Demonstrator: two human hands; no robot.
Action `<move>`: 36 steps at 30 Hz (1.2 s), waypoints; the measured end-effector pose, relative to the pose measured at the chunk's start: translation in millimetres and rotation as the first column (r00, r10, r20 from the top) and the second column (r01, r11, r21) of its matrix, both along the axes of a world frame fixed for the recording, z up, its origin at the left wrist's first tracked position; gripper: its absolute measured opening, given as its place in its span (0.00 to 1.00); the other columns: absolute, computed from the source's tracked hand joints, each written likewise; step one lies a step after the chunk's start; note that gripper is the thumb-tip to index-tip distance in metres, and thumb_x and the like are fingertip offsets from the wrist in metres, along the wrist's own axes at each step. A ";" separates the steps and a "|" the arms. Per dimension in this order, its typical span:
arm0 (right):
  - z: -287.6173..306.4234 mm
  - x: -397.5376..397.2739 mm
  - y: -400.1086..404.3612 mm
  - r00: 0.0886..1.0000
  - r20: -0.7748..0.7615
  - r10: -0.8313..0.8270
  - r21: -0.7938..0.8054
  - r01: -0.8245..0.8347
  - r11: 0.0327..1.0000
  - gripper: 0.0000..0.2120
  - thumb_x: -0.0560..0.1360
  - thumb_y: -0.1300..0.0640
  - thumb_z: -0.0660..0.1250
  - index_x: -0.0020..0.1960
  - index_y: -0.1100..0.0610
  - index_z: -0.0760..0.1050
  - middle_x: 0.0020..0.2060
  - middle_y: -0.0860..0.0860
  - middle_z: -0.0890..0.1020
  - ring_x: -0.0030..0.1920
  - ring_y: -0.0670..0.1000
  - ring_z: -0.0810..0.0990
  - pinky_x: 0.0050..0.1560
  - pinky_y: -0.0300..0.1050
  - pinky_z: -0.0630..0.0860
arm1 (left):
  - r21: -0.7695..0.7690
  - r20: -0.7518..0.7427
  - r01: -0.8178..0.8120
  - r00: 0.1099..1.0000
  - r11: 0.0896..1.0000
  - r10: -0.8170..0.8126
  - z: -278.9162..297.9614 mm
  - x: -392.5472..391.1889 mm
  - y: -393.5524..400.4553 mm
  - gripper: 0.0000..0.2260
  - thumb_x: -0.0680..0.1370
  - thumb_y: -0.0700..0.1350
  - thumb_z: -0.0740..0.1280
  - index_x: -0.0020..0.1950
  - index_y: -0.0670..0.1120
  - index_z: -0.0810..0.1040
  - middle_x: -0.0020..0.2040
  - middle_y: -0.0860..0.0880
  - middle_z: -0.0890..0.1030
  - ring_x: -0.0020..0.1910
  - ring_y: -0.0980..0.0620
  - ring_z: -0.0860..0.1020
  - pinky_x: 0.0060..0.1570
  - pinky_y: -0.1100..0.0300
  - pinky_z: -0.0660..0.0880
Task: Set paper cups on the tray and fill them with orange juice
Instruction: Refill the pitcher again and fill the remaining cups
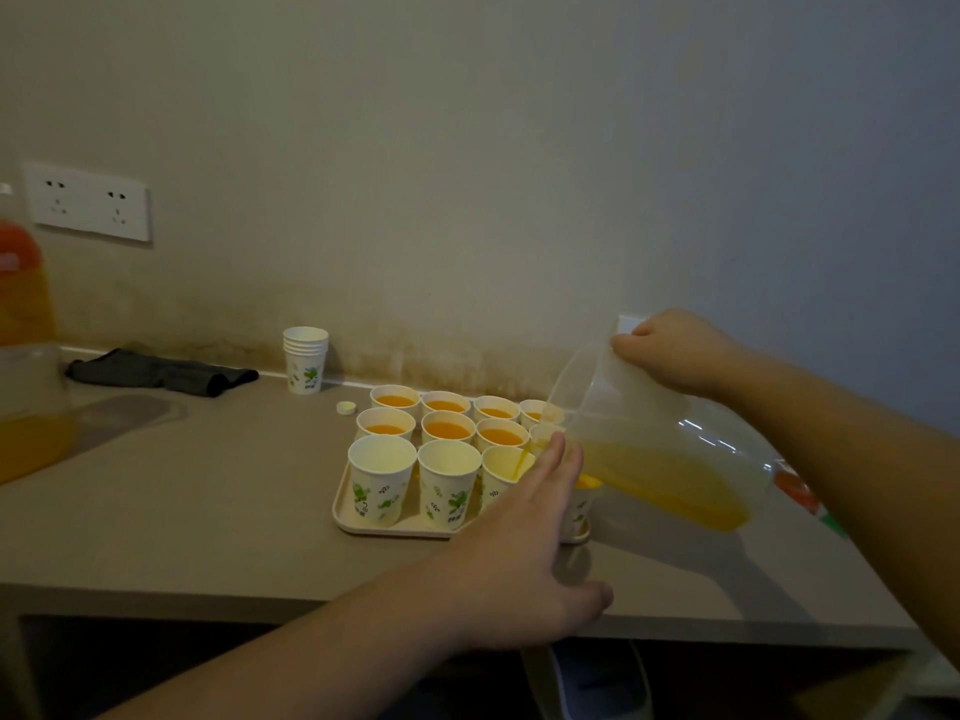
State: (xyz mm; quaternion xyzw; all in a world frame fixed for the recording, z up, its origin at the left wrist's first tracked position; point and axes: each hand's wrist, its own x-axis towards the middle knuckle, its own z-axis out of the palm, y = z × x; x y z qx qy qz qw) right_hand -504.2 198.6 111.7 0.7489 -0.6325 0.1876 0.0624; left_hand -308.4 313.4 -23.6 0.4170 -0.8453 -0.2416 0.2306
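Note:
A beige tray (pixel 347 518) on the table carries several white paper cups with green prints. Those in the two back rows hold orange juice (pixel 448 429). In the front row two cups (pixel 383 478) stand empty. My right hand (pixel 675 356) grips the rim of a clear plastic jug (pixel 654 444), tilted left, and a thin stream of juice runs into the third front cup (pixel 501 472). My left hand (pixel 524 543) hovers with straight fingers in front of that cup, hiding part of the tray's front right.
A stack of spare cups (pixel 305 358) stands by the wall. A small bottle cap (pixel 346 407) lies near the tray. A dark cloth (pixel 161 371), a juice bottle (pixel 21 283) and a clear container (pixel 31 407) are at the far left. The table's front edge (pixel 260 597) is close.

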 end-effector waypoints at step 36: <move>1.7 0.2 -6.3 0.996 -0.095 0.001 -0.026 -0.003 1.000 0.21 0.80 0.52 0.59 0.32 0.62 0.72 0.29 0.56 0.71 0.36 0.58 0.72 0.35 0.46 0.64 | -0.025 -0.017 0.012 1.000 1.000 -0.013 -3.2 1.3 -1.4 0.51 0.76 0.59 0.72 0.81 0.59 0.33 0.77 0.66 0.28 0.79 0.62 0.39 0.77 0.61 0.49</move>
